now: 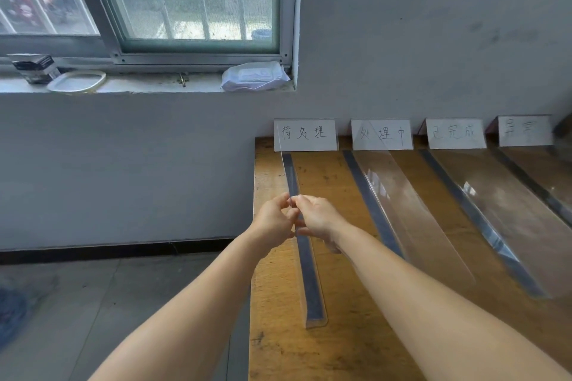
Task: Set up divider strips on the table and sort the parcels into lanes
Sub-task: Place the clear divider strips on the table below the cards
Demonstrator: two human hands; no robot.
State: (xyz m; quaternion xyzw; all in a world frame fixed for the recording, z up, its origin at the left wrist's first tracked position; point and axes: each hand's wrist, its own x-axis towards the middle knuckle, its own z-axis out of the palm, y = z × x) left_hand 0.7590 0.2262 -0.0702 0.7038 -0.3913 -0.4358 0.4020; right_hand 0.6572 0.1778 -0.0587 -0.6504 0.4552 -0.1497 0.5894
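A clear plastic divider strip (309, 281) with a dark base stands on edge near the left side of the wooden table (349, 334). My left hand (274, 221) and my right hand (318, 216) meet at its top edge, and both pinch the thin clear sheet from either side. Two more clear dividers, the second strip (399, 210) and the third strip (495, 219), stand further right, and a fourth strip (538, 189) sits at the right edge. No parcels are in view.
Four handwritten paper labels lean against the wall at the table's back, the leftmost label (305, 134) behind the held strip. The table's left edge drops to a grey floor. A windowsill above left holds a wipes pack (255, 76), a lid and a small box.
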